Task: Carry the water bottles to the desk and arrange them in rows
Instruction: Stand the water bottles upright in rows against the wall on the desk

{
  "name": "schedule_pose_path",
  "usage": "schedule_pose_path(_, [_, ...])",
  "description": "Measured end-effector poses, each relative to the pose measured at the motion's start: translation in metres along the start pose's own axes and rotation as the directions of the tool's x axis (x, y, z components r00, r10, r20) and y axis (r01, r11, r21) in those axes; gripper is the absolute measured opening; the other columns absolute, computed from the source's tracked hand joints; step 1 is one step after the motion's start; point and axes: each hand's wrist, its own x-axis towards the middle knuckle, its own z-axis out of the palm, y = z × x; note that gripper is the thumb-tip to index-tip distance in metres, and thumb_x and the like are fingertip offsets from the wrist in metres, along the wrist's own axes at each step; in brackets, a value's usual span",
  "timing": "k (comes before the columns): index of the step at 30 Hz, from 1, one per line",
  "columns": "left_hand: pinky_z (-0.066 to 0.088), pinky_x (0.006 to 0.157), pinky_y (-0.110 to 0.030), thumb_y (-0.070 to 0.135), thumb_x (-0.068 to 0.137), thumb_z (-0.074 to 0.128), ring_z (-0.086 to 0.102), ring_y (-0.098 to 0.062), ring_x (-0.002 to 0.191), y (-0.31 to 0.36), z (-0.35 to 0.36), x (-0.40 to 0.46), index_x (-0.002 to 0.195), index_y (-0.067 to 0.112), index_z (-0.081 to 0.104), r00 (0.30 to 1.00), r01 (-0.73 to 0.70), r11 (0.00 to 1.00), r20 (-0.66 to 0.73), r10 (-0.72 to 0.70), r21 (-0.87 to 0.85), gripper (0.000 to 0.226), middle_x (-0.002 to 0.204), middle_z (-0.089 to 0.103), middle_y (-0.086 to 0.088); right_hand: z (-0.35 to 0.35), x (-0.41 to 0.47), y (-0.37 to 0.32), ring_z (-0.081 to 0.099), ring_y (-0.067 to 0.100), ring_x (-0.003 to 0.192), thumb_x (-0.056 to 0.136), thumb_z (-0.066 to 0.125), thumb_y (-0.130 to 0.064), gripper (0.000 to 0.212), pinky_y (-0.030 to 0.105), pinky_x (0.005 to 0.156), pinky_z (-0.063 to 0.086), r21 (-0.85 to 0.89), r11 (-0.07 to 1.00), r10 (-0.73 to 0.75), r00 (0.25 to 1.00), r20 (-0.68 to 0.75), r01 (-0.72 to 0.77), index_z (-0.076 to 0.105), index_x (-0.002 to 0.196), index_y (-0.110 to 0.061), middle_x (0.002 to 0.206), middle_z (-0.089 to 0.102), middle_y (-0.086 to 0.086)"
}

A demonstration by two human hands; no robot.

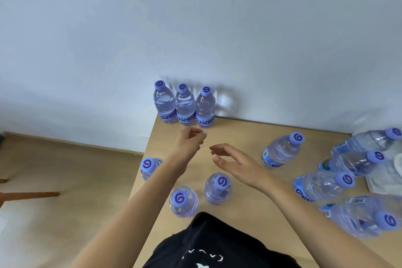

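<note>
Three clear water bottles with blue caps stand upright in a row (185, 104) against the wall at the desk's far left corner. Three more bottles stand near the front edge: one at the left edge (149, 167), one (183, 201) and one (218, 188) just below my hands. A single bottle (280, 151) stands to the right. Several bottles (348, 180) are grouped at the far right. My left hand (190, 140) hovers in front of the back row with fingers loosely curled and holds nothing. My right hand (232, 162) is beside it, fingers relaxed, empty.
The light wooden desk (243, 132) sits against a pale wall; its left edge drops to a wooden floor (71, 176). A white object (391, 172) lies at the right edge behind the bottles. My dark shirt (213, 243) covers the desk's near edge.
</note>
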Motion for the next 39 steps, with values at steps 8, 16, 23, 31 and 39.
schedule_pose_path(8, [0.048, 0.083, -0.030, 0.015, 0.095, 0.060, 0.056, -0.017, 0.092, -0.009, -0.010, -0.041, 0.109, 0.008, 0.059, 0.993, -0.090, 0.995, -0.069, 0.093, 0.044, 0.016, 0.100, 0.061, -0.006, 0.025, -0.031, 0.036, 0.061, -0.008, 0.103, 0.070, 0.089, -0.031, 0.062, 0.011, 0.087, 0.047, 0.029, 0.999, 0.020, 0.999, 0.034, -0.021, 0.057, 0.122, -0.037, 0.122, 0.062, -0.012])
schedule_pose_path(16, [0.048, 0.088, -0.034, 0.018, 0.096, 0.059, 0.056, -0.016, 0.091, -0.021, -0.022, -0.061, 0.109, 0.011, 0.061, 0.988, -0.111, 0.990, -0.093, 0.119, 0.087, 0.016, 0.100, 0.061, -0.002, 0.047, -0.023, 0.048, 0.063, 0.006, 0.102, 0.068, 0.092, -0.021, 0.055, 0.020, 0.091, 0.050, 0.087, 0.994, -0.048, 0.986, -0.158, 0.063, 0.063, 0.114, -0.026, 0.115, 0.065, -0.009])
schedule_pose_path(23, [0.048, 0.083, -0.030, 0.018, 0.092, 0.065, 0.058, -0.013, 0.089, -0.020, -0.033, -0.063, 0.106, 0.013, 0.063, 0.988, -0.131, 0.988, -0.075, 0.137, 0.080, 0.014, 0.098, 0.064, 0.001, 0.040, -0.012, 0.040, 0.064, 0.006, 0.080, 0.083, 0.078, -0.011, 0.020, 0.015, 0.072, 0.050, 0.227, 0.972, 0.001, 0.961, -0.276, 0.064, 0.067, 0.098, -0.004, 0.085, 0.069, -0.007])
schedule_pose_path(31, [0.053, 0.095, -0.031, 0.010, 0.073, 0.085, 0.061, -0.013, 0.113, 0.006, -0.035, -0.064, 0.119, 0.019, 0.060, 0.956, -0.200, 0.972, 0.243, 0.165, 0.125, 0.053, 0.122, 0.064, 0.000, -0.018, -0.020, -0.040, 0.068, 0.017, 0.079, 0.085, 0.073, -0.029, 0.016, 0.034, 0.081, 0.054, 0.324, 0.921, -0.081, 0.918, -0.387, 0.218, 0.074, 0.071, -0.020, 0.083, 0.074, 0.010])
schedule_pose_path(39, [0.053, 0.094, -0.028, 0.010, 0.075, 0.082, 0.063, -0.017, 0.116, 0.058, -0.010, -0.072, 0.129, 0.018, 0.056, 0.765, -0.306, 0.951, 0.583, 0.275, -0.047, 0.061, 0.124, 0.068, -0.003, -0.072, -0.031, -0.130, 0.065, 0.028, 0.067, 0.074, 0.064, -0.026, 0.026, 0.028, 0.061, 0.054, 0.559, 0.762, -0.168, 0.934, -0.317, 0.326, 0.065, 0.073, 0.000, 0.076, 0.067, 0.021])
